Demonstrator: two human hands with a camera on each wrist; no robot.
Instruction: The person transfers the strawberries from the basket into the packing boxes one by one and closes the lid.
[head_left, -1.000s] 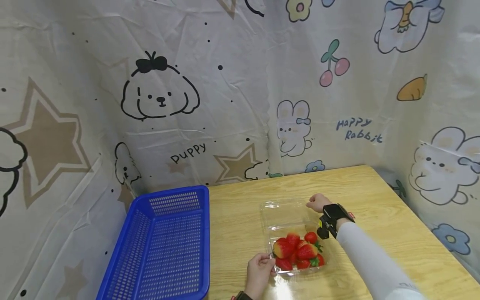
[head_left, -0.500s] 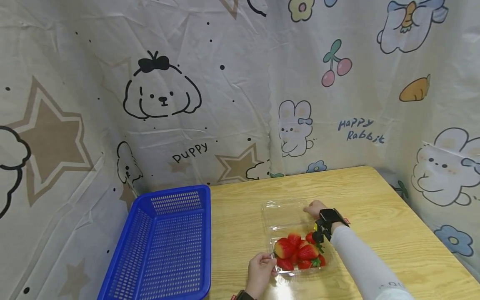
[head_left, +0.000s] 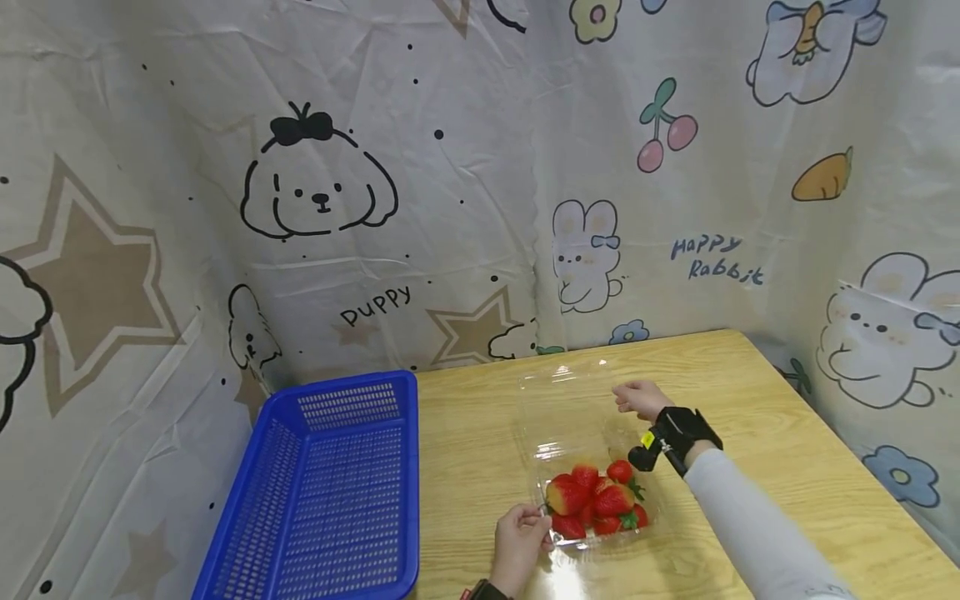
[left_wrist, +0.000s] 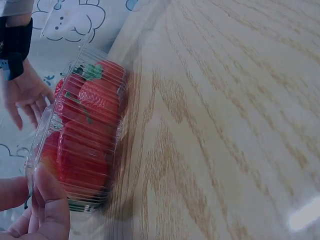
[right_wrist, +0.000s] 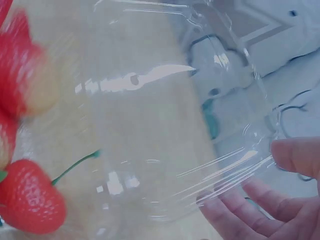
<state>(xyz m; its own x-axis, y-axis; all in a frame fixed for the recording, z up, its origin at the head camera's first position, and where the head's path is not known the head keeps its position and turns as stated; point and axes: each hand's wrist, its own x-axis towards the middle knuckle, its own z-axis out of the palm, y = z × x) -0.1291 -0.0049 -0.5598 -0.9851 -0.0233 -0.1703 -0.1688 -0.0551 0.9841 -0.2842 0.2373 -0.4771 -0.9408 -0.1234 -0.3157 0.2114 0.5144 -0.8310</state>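
Strawberries (head_left: 596,500) lie in the clamshell box (head_left: 592,542) on the table (head_left: 750,383), right of the basket (head_left: 330,492), its lid (head_left: 562,408) behind

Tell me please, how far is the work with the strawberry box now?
The clear lid is already swung up and open. The right hand holds its edge, while the left hand grips the box corner. All strawberries remain inside it; the blue basket beside holds none.

blue basket (head_left: 330,492), wooden table (head_left: 765,417), cartoon-print curtain (head_left: 450,167)
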